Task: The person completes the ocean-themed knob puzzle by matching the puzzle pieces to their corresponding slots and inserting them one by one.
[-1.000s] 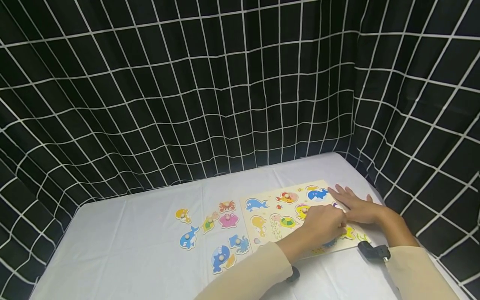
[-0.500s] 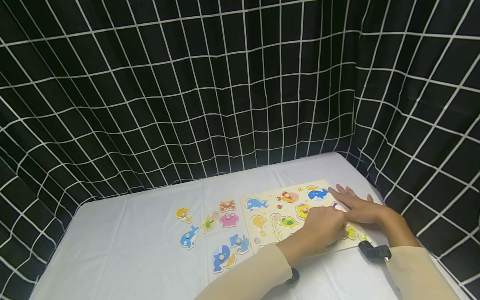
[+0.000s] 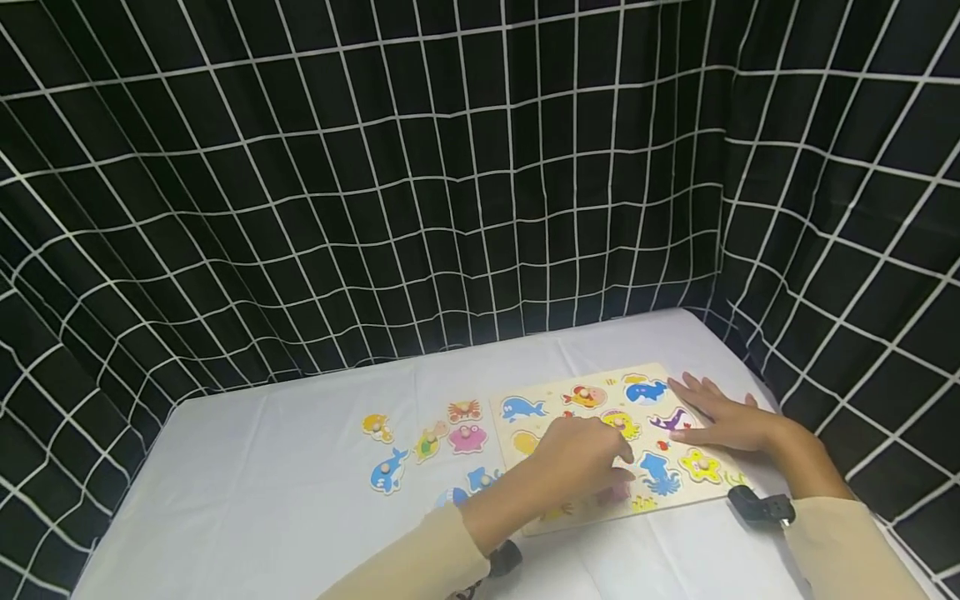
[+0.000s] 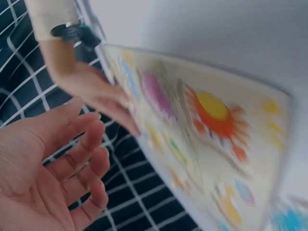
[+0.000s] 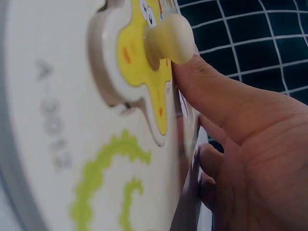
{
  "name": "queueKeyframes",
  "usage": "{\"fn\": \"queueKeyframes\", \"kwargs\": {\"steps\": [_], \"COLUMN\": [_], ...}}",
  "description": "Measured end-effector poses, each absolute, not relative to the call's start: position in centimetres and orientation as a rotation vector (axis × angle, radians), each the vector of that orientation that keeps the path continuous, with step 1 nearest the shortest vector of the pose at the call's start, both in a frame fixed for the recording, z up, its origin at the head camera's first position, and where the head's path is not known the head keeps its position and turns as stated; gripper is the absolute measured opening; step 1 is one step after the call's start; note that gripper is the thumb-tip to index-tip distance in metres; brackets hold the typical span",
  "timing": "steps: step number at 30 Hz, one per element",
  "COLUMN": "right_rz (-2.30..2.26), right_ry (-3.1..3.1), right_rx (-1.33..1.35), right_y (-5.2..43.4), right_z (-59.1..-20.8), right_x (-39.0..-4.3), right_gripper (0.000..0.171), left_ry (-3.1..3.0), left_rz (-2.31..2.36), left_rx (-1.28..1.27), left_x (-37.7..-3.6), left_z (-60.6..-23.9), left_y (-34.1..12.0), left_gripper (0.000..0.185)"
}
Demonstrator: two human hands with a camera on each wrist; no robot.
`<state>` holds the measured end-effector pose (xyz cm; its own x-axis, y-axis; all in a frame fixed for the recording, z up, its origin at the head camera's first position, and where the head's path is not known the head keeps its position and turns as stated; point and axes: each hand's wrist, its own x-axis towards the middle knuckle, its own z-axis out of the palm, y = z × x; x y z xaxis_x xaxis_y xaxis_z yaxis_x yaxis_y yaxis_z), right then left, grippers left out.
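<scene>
My left hand (image 3: 581, 457) hovers over the lower middle of a wooden sea-animal puzzle board (image 3: 690, 495). In the left wrist view its fingers are loosely bent with nothing between them. My right hand (image 3: 727, 422) lies over the board's right edge, fingers spread and thumb on the top face. A yellow starfish piece (image 3: 701, 465) with a round knob sits at its place near the lower right corner; the right wrist view shows part of it standing proud of the board. A red fish piece (image 3: 585, 396) and a yellow knobbed piece (image 3: 621, 423) are also on the board.
Loose knobbed pieces lie left of the board: a crab (image 3: 464, 410), a pink shell (image 3: 468, 438), a turtle (image 3: 431, 442), an orange seahorse (image 3: 377, 427), a blue whale (image 3: 388, 471) and others partly behind my left arm. A dark gridded curtain (image 3: 480, 208) surrounds the white table.
My left hand has moved left from beside my right hand, uncovering the starfish and the blue octopus picture. My right hand stays at the board's edge. The head view has shifted slightly.
</scene>
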<state>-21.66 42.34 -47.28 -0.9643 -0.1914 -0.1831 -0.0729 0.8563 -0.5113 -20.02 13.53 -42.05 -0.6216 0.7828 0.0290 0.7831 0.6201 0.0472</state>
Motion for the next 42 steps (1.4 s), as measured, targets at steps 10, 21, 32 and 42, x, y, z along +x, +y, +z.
{"fn": "queueKeyframes", "kwargs": {"steps": [10, 21, 32, 42], "right_rz": [-0.809, -0.807, -0.779, -0.791], "right_ry": [2.812, 2.847, 2.838, 2.814], "right_rx": [-0.218, -0.217, -0.252, -0.233], "right_y": [43.1, 43.1, 43.6, 43.5], "right_z": [-47.7, -48.8, -48.3, -48.2], "right_x": [-21.8, -21.5, -22.1, -22.1], "right_gripper": [0.097, 0.094, 0.095, 0.097], "left_ry": [-2.906, -2.995, -3.025, -3.026], "left_rz": [-0.25, -0.512, -0.552, -0.561], "left_rx": [-1.233, -1.069, -1.14, -1.174], "left_x": [-19.6, -19.9, -19.9, -20.6], "left_z": [-40.2, -38.2, -38.1, -39.8], "left_y": [4.0, -7.5, -12.5, -12.4], "left_gripper": [0.025, 0.035, 0.039, 0.027]}}
